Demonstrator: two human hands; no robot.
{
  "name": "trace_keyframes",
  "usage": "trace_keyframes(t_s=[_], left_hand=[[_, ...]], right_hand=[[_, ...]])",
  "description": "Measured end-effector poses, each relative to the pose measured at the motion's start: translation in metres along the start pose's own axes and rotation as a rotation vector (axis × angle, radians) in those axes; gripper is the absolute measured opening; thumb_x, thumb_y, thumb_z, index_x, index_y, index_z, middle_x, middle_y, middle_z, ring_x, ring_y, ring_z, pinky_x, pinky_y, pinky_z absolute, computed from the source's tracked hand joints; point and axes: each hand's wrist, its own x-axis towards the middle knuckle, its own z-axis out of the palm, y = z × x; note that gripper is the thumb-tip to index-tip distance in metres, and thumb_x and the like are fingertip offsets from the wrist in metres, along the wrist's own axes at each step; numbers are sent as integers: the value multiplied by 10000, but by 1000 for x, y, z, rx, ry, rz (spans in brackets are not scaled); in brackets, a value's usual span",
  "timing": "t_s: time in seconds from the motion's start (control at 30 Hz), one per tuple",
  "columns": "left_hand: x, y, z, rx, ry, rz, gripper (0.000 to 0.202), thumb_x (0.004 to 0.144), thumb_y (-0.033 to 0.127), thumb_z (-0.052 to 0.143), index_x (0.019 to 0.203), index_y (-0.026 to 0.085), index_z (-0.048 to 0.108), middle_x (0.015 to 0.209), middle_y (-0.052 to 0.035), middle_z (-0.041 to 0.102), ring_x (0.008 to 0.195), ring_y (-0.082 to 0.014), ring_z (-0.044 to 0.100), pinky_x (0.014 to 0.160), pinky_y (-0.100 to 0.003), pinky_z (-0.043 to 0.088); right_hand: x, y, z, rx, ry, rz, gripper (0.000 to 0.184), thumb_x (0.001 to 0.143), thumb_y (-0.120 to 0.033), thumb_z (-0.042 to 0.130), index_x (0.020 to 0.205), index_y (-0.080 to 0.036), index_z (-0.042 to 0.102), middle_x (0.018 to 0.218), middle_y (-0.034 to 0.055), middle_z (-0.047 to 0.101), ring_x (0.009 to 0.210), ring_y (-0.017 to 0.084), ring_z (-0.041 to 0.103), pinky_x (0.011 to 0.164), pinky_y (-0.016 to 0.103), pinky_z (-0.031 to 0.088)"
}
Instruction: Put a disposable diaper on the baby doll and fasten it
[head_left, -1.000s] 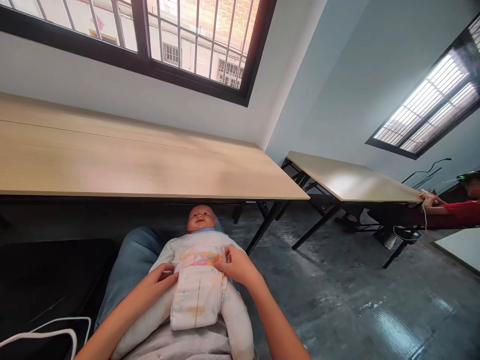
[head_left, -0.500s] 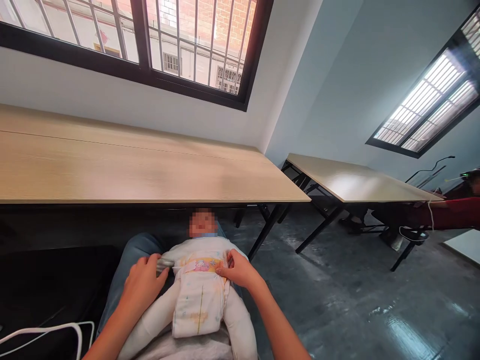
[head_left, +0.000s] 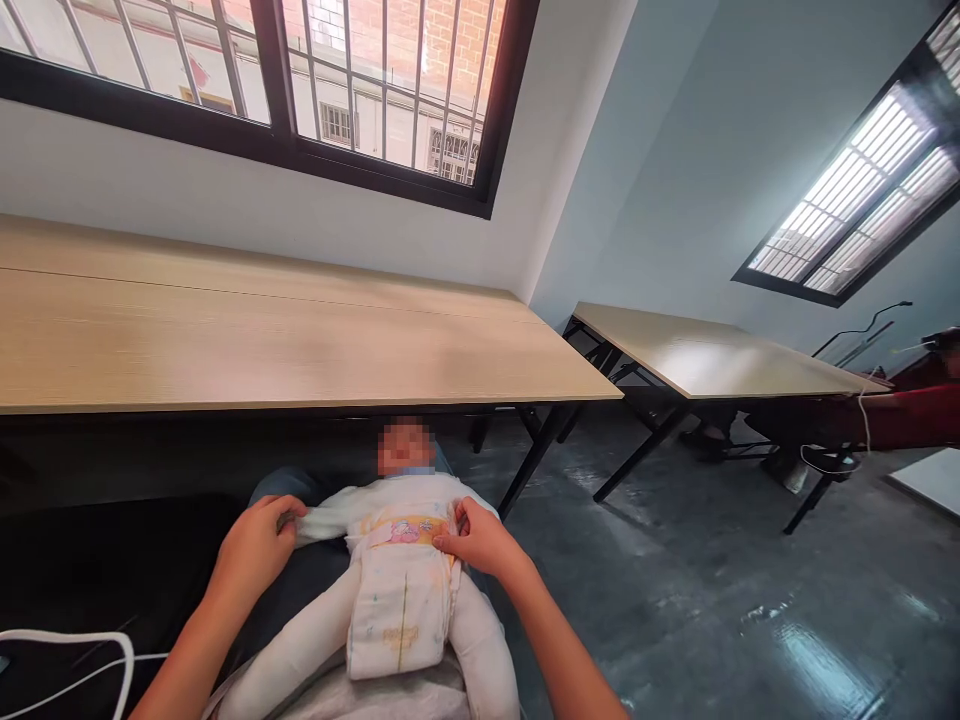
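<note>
A doll [head_left: 472, 640] with soft white limbs lies on its back across my lap, its head near the table edge. A white diaper [head_left: 397, 625] with an orange, cartoon-printed waistband covers its middle. My left hand [head_left: 259, 545] is closed on the end of the doll's white arm [head_left: 330, 515], which stretches out to the left. At the waistband's right end, my right hand [head_left: 476, 537] pinches the diaper's edge between thumb and fingers. The fingertips partly hide what lies under them there.
A wooden table [head_left: 300, 340] spans the space ahead, its edge just above the doll's head. Another table [head_left: 720, 355] stands to the right, with a person in a red sleeve [head_left: 915, 420] beyond. A white cable [head_left: 124, 665] loops at lower left.
My left hand has moved left, away from the diaper, drawing the doll's arm outward. My right hand stays at the waistband's right end.
</note>
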Motion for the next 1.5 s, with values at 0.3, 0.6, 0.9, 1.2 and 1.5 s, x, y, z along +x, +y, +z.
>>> trace_keyframes(t_s=[0.3, 0.6, 0.9, 1.2, 1.5], left_hand=[[-43, 91, 2, -446, -275, 162, 415, 1001, 565, 483, 916, 218, 694, 872, -48, 742, 845, -261, 675, 750, -330, 461], [-41, 121, 22, -57, -298, 157, 391, 998, 565, 490, 797, 231, 524, 831, -72, 693, 746, -268, 630, 656, -353, 289], [-42, 123, 23, -68, -338, 177, 383, 1034, 504, 422, 769, 234, 481, 820, -59, 672, 752, -254, 604, 665, -348, 275], [-43, 121, 26, -90, -322, 198, 360, 1030, 480, 417, 766, 241, 470, 802, -52, 667, 740, -248, 592, 660, -344, 276], [-44, 118, 26, -150, -318, 188, 335, 1018, 450, 387, 769, 240, 464, 791, -48, 651, 746, -245, 575, 680, -353, 289]], right_hand=[[-25, -36, -16, -294, 42, -57, 215, 886, -406, 728, 918, -198, 683, 955, 61, 752, 851, 218, 645, 649, 299, 303], [-16, -29, -13, -346, 68, -94, 195, 929, -181, 553, 885, -205, 741, 930, 84, 770, 875, 245, 675, 681, 312, 335], [-11, -18, -20, -264, 61, -41, 252, 1008, -294, 547, 837, -181, 693, 899, 92, 755, 813, 218, 647, 661, 300, 307], [-7, -17, -7, -312, 48, -102, 234, 1005, -218, 497, 922, -170, 711, 940, 100, 755, 847, 218, 626, 706, 316, 350], [0, 13, -6, -379, 14, -34, 213, 947, -181, 561, 962, -138, 769, 1048, 195, 787, 939, 317, 717, 771, 380, 462]])
